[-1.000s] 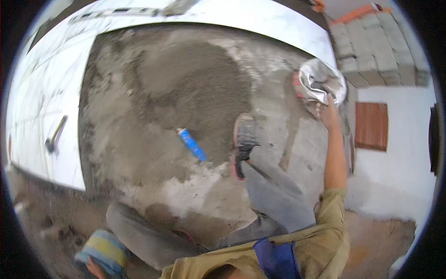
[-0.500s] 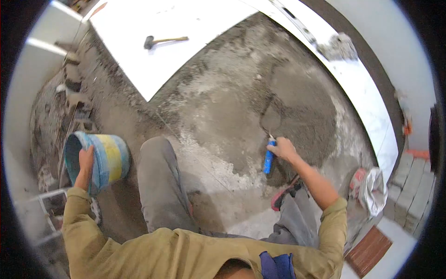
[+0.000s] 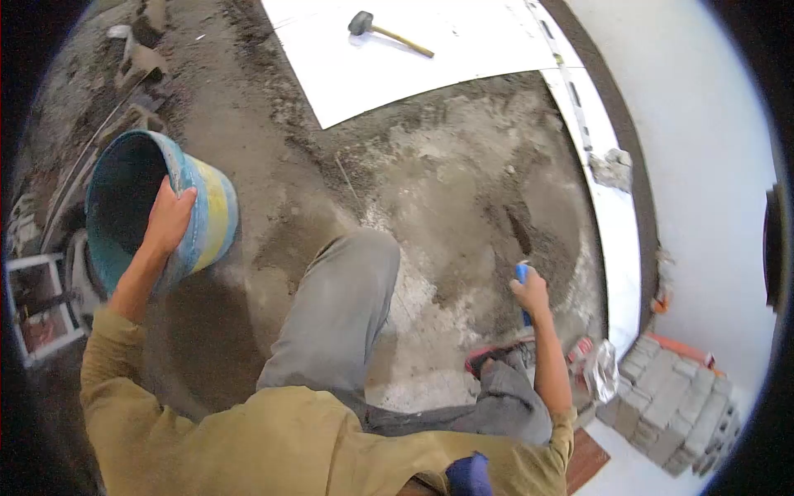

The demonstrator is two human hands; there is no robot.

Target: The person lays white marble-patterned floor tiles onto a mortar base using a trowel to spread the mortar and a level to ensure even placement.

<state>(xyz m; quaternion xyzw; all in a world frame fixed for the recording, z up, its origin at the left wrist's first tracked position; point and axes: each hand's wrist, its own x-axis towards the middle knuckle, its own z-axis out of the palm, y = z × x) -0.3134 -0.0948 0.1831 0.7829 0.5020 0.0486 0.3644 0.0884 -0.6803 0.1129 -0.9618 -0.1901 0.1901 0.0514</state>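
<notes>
My left hand (image 3: 169, 217) is closed over the rim of a blue bucket (image 3: 218, 207) with a yellow band. The bucket tilts at my left side, its dark mouth facing up and left; what is inside cannot be made out. My right hand (image 3: 533, 293) is wrapped round the blue handle of a trowel (image 3: 521, 271), beyond my right foot. The trowel's blade is hard to tell from the wet grey mortar (image 3: 552, 207) spread on the floor there.
Large white tiles (image 3: 356, 78) lie ahead, bearing a mallet (image 3: 401, 40). A spirit level (image 3: 572, 95) and a grey crumpled lump (image 3: 612, 169) rest on the right-hand strip. Stacked grey bricks (image 3: 674, 388) and an open bag (image 3: 601, 370) stand right; a white frame (image 3: 45, 310) is left.
My view has turned left, so the tiles and mallet appear farther right. The bucket's mouth now shows more fully. Both hands keep their holds.
</notes>
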